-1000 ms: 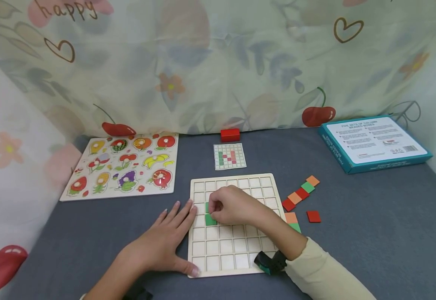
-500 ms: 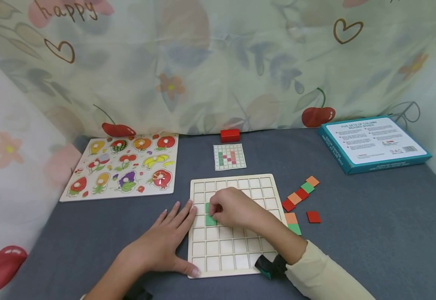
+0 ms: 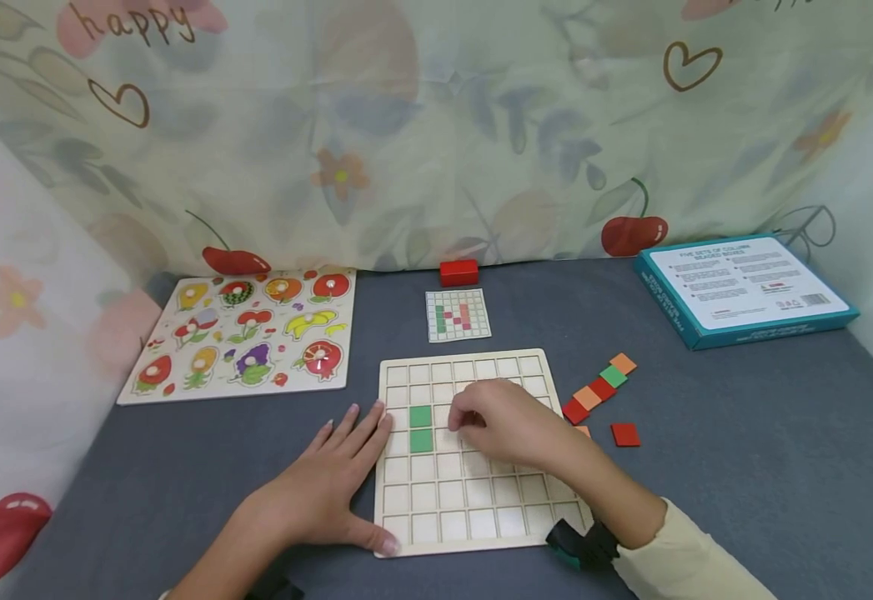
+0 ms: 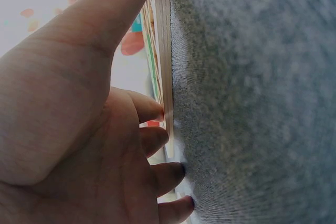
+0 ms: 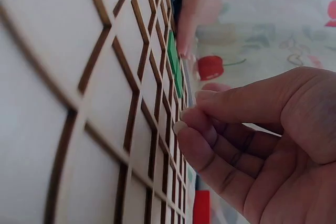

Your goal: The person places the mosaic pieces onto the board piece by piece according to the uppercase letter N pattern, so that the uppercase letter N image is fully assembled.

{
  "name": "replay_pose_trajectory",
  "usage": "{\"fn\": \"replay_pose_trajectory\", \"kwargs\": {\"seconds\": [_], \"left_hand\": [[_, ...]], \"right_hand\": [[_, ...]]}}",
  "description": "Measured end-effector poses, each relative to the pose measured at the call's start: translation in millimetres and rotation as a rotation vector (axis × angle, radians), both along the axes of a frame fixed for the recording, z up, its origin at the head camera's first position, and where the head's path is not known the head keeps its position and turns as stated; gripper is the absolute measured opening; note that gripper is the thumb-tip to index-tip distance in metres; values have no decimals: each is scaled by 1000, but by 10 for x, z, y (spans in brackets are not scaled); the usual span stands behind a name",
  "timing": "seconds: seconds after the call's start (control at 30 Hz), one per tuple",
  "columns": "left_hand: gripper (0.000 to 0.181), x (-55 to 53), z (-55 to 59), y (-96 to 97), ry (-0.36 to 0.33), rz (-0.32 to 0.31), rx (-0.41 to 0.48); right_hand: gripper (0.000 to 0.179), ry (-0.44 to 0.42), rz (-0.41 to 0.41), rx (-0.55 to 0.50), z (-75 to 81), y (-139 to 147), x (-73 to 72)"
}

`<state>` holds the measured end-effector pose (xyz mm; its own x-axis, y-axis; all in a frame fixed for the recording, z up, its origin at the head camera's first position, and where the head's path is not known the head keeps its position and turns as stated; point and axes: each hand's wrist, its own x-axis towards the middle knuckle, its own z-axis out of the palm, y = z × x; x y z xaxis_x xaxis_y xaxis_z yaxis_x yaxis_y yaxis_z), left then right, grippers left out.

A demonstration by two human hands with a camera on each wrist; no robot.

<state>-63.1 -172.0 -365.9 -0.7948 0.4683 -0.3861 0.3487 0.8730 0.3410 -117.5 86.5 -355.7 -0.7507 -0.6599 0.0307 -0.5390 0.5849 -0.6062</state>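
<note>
A pale wooden grid board [image 3: 391, 550] lies on the dark cloth, with two green square tiles [image 3: 421, 428] set one above the other in cells near its left side. My left hand [image 3: 323, 483] rests along the board's left edge, fingers spread and thumb on the near corner. My right hand [image 3: 507, 423] hovers low over the middle of the board, to the right of the green tiles. Its fingers are loosely bent and, in the right wrist view, nothing shows between the thumb [image 5: 236, 103] and fingertips.
Red, orange and green tiles [image 3: 601, 389] lie in a slanted line right of the board, near a lone red tile [image 3: 626, 435]. Behind the board are a printed pattern card [image 3: 459, 316] and a red block [image 3: 459, 272]. A fruit puzzle [image 3: 237, 337] and teal box [image 3: 747, 287] flank them.
My right hand has moved off the green tiles toward the right, leaving both in full view in their cells. My left hand has stayed in place.
</note>
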Motion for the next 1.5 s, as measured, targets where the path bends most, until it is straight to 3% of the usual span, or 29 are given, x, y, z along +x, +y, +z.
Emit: {"fn": "replay_pose_trajectory", "kwargs": {"seconds": [0.3,0.6,0.87,1.13,1.5], "left_hand": [[134,-10,-16,0,-2,-8,-7],[134,-7,-8,-1,-2,-6,-3],[133,-2,-33,-18,9,-10,7],[133,4,-17,-29,-7,1,16],[133,0,-12,-19,-2,-2,11]], "right_hand": [[15,-29,-47,-26,15,451,113],[10,-32,-126,-28,9,891,135],[16,-92,-165,63,-60,1254,119],[26,-161,-209,97,-131,1378,87],[23,-210,-255,160,-71,1580,53]]}}
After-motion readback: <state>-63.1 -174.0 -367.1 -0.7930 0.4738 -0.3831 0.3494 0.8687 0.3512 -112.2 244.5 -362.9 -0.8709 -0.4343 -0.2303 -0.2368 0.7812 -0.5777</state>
